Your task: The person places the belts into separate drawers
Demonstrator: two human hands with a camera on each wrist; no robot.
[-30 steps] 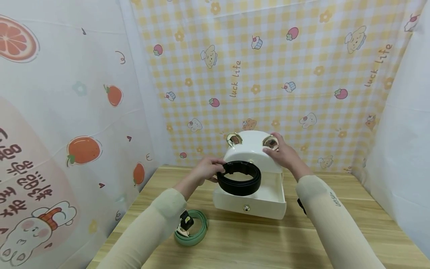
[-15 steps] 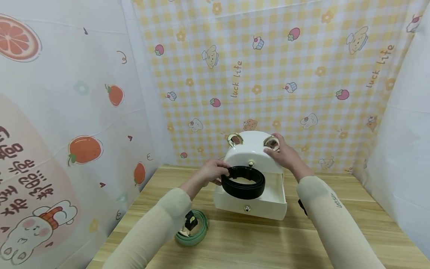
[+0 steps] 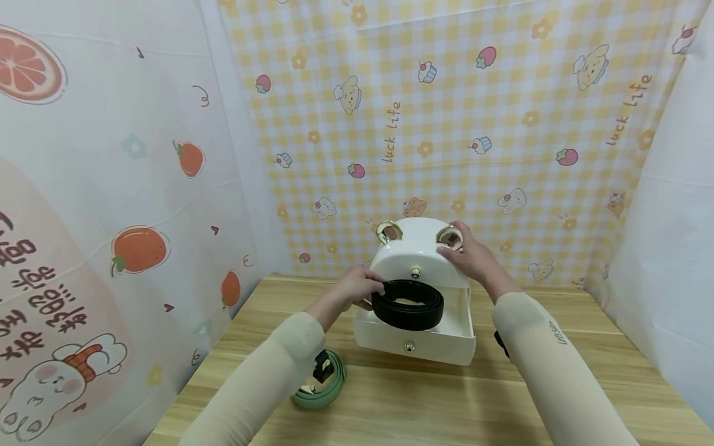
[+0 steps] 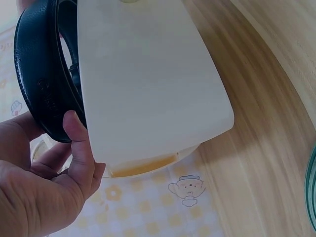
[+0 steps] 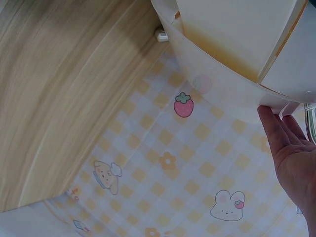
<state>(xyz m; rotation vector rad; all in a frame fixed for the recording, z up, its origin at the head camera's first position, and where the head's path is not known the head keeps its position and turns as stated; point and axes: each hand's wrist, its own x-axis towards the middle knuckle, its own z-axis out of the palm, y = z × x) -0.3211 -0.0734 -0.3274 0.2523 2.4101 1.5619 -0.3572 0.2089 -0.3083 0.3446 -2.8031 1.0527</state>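
A coiled black belt [image 3: 409, 317] is pinched at its left side by my left hand [image 3: 356, 288], thumb against the outer face in the left wrist view. It hangs over the pulled-out lower drawer [image 3: 385, 341] of a small white drawer box [image 3: 419, 234]; whether it touches the drawer floor cannot be told. The box has a rounded top, gold ring ears and gold knobs, and its upper drawer is closed. At the right ear [image 3: 449, 236], my right hand [image 3: 474, 254] holds the box top, thumb in front. Its fingertips press the rear edge in the right wrist view.
A coiled green belt [image 3: 317, 400] with a buckle lies on the wooden table [image 3: 424, 409], partly behind the left sleeve. A dark object [image 3: 501, 344] peeks out beside the right sleeve. Patterned cloth [image 3: 424, 124] hangs behind the box, and more cloth flanks both sides.
My left hand has moved right and slightly down, lowering the black belt and tilting it flatter over the open drawer. The right hand stays on the box top.
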